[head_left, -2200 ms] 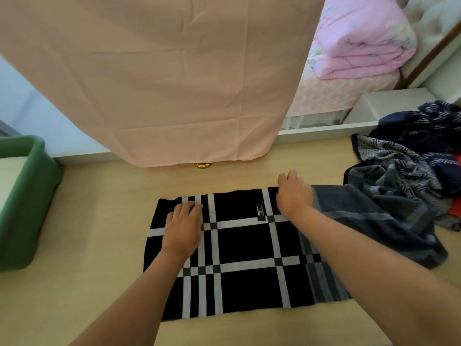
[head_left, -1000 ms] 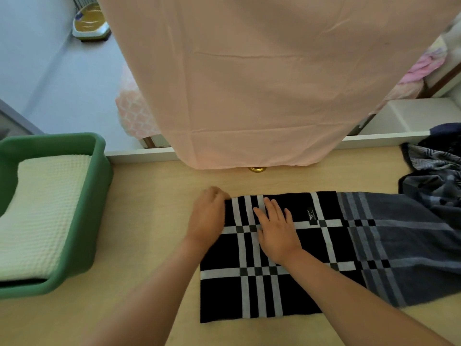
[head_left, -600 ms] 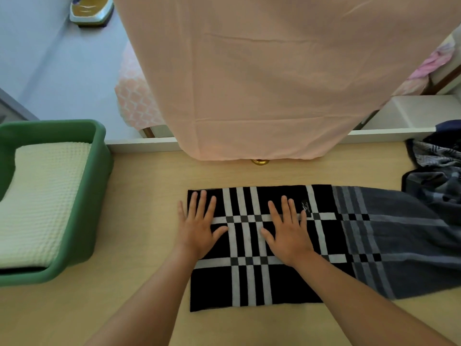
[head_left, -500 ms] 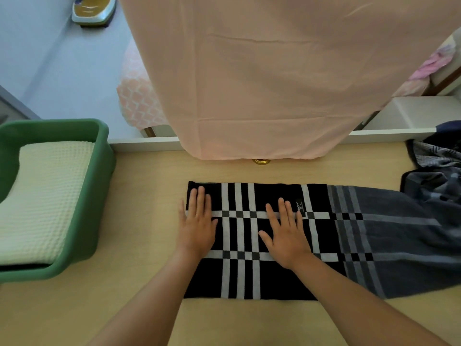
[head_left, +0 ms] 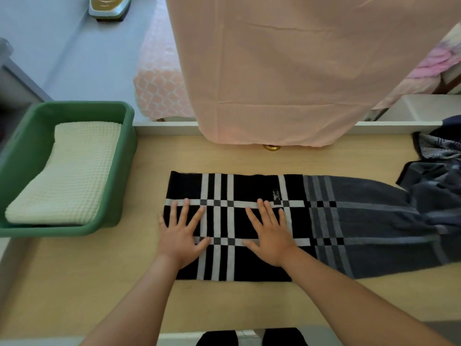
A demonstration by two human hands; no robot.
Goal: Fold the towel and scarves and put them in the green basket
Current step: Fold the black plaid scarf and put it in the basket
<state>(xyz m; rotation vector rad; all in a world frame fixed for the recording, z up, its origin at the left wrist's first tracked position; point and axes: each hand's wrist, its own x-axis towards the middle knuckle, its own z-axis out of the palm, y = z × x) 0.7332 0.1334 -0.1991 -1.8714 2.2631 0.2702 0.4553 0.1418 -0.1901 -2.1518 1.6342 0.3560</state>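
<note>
Both hands lie flat, fingers spread, pressing on the plaid scarf (head_left: 249, 191): the left hand (head_left: 180, 236) on the end nearer the green basket (head_left: 127, 171), the right hand (head_left: 270, 236) further from it. That end is black with white crossing stripes and a small label. The far part is grey with paler stripes, reaching a heap of dark scarves (head_left: 439, 171). The scarf lies on the wooden surface (head_left: 74, 283) beside the basket, which holds a folded cream waffle towel (head_left: 72, 171).

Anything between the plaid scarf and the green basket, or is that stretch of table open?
Nothing visible lies on the table between the plaid scarf and the green basket. Only the basket's wall facing the scarf has to be lifted over. The folded cream towel already fills most of its floor.
</note>
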